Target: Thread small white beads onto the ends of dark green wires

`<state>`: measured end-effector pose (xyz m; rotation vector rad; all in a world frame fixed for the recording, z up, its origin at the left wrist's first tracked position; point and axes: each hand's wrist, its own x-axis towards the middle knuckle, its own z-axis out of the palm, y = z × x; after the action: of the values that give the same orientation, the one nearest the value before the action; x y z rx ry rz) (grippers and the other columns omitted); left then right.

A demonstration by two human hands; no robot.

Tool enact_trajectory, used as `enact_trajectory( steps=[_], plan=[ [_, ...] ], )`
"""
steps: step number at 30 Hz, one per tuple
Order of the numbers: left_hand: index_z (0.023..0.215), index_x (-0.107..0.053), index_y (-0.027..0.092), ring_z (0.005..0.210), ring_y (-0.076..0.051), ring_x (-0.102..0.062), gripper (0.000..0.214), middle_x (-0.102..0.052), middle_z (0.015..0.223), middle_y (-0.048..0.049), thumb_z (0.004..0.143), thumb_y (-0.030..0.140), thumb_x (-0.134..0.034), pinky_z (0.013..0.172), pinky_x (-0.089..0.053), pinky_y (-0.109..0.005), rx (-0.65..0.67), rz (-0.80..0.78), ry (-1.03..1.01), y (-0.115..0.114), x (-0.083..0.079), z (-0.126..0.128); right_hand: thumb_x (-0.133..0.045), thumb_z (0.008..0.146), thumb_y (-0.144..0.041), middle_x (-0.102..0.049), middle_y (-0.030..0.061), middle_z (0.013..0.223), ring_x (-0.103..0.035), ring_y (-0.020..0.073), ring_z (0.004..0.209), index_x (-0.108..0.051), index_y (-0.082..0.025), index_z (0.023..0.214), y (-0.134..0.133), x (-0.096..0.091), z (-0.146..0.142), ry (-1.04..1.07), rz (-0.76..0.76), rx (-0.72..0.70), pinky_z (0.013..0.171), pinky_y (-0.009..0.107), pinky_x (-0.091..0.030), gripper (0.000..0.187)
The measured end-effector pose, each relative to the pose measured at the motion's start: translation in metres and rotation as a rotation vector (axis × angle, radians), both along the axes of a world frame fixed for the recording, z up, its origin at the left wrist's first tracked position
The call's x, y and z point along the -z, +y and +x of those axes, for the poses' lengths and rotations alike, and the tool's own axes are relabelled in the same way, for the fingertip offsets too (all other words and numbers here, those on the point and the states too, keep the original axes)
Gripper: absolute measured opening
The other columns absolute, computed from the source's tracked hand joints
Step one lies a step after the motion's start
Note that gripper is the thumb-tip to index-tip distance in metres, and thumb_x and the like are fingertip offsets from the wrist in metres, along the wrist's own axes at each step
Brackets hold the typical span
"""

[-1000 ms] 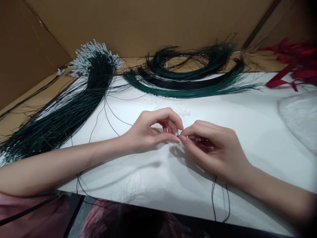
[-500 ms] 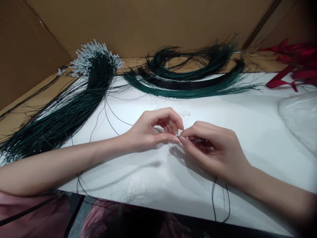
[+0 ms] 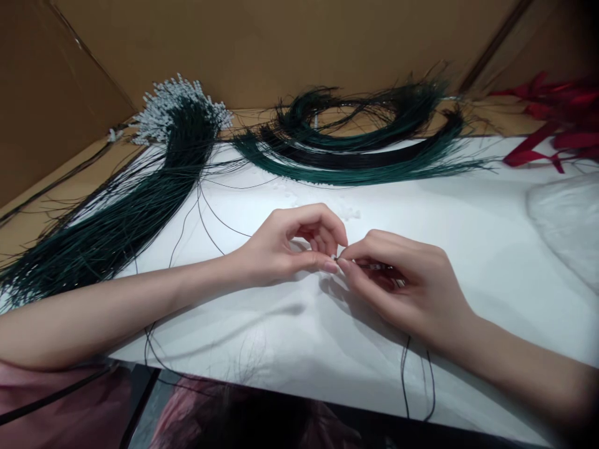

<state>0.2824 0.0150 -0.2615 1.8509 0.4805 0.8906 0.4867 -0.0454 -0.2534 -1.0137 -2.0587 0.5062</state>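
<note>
My left hand [image 3: 285, 246] and my right hand [image 3: 405, 280] meet fingertip to fingertip over the white table [image 3: 299, 324]. My right hand pinches the end of a thin dark cord [image 3: 405, 368] that trails from under the palm toward the near edge. My left hand pinches a tiny white piece [image 3: 335, 256] right at that cord's tip; it is too small to make out. A few more small white pieces [image 3: 349, 213] lie just beyond my left hand.
A large bundle of dark green cords with white tips [image 3: 140, 187] fans out at the left. A curved coil of green and black cords [image 3: 355, 149] lies at the back. Red ribbon [image 3: 547, 125] and a clear plastic bag [image 3: 568, 218] are at the right. Cardboard walls [image 3: 281, 43] stand behind.
Almost nothing moved. My fingertips shifted slightly where they meet; both arms rest in the same place.
</note>
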Motion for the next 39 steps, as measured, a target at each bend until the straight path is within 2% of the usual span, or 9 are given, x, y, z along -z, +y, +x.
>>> enact_trajectory(
  steps=[16, 22, 25, 33, 39],
  plan=[
    [0.101, -0.066, 0.015, 0.074, -0.01, -0.065, 0.03, -0.066, 0.084, -0.0016, 0.076, 0.017, -0.084, 0.07, -0.056, -0.02, 0.017, 0.05, -0.011, -0.001, 0.0, -0.0007, -0.061, 0.087, -0.009, -0.056, -0.0012, 0.063, -0.043, 0.0073, 0.052, -0.065, -0.017, 0.075, -0.0001, -0.0029, -0.0011, -0.012, -0.035, 0.027, 0.05, 0.023, -0.034, 0.014],
    [0.102, -0.066, 0.016, 0.079, -0.011, -0.065, 0.022, -0.067, 0.089, -0.0039, 0.086, 0.026, -0.076, 0.074, -0.056, -0.022, -0.002, 0.031, 0.017, -0.0039, -0.0037, -0.0023, -0.06, 0.086, -0.009, -0.053, -0.002, 0.063, -0.044, 0.0084, 0.053, -0.062, -0.018, 0.076, 0.0006, -0.0035, -0.0013, -0.004, -0.082, 0.033, 0.049, 0.024, -0.034, 0.014],
    [0.103, -0.066, 0.016, 0.079, -0.011, -0.065, 0.022, -0.067, 0.089, -0.0038, 0.086, 0.026, -0.076, 0.074, -0.055, -0.021, -0.001, 0.027, 0.021, -0.0039, -0.0044, -0.0022, -0.06, 0.085, -0.01, -0.051, -0.0027, 0.061, -0.043, 0.0083, 0.052, -0.063, -0.018, 0.077, 0.0002, -0.0029, -0.0015, 0.015, -0.091, 0.035, 0.05, 0.024, -0.034, 0.012],
    [0.102, -0.066, 0.015, 0.079, -0.01, -0.064, 0.019, -0.065, 0.087, -0.0033, 0.088, 0.025, -0.074, 0.073, -0.054, -0.021, -0.011, 0.026, 0.013, -0.0039, -0.0032, -0.0016, -0.057, 0.086, -0.011, -0.047, -0.004, 0.06, -0.039, 0.0079, 0.052, -0.057, -0.018, 0.077, -0.002, -0.0021, -0.001, 0.111, -0.224, 0.029, 0.049, 0.024, -0.032, 0.012],
    [0.103, -0.066, 0.016, 0.08, -0.011, -0.064, 0.02, -0.066, 0.09, -0.0037, 0.086, 0.024, -0.075, 0.074, -0.054, -0.022, -0.011, 0.039, 0.018, -0.0031, -0.0019, -0.0021, -0.056, 0.087, -0.01, -0.047, -0.0039, 0.06, -0.038, 0.0079, 0.052, -0.056, -0.018, 0.077, -0.0006, -0.0017, -0.0006, 0.087, -0.193, 0.009, 0.049, 0.024, -0.032, 0.012]
  ],
)
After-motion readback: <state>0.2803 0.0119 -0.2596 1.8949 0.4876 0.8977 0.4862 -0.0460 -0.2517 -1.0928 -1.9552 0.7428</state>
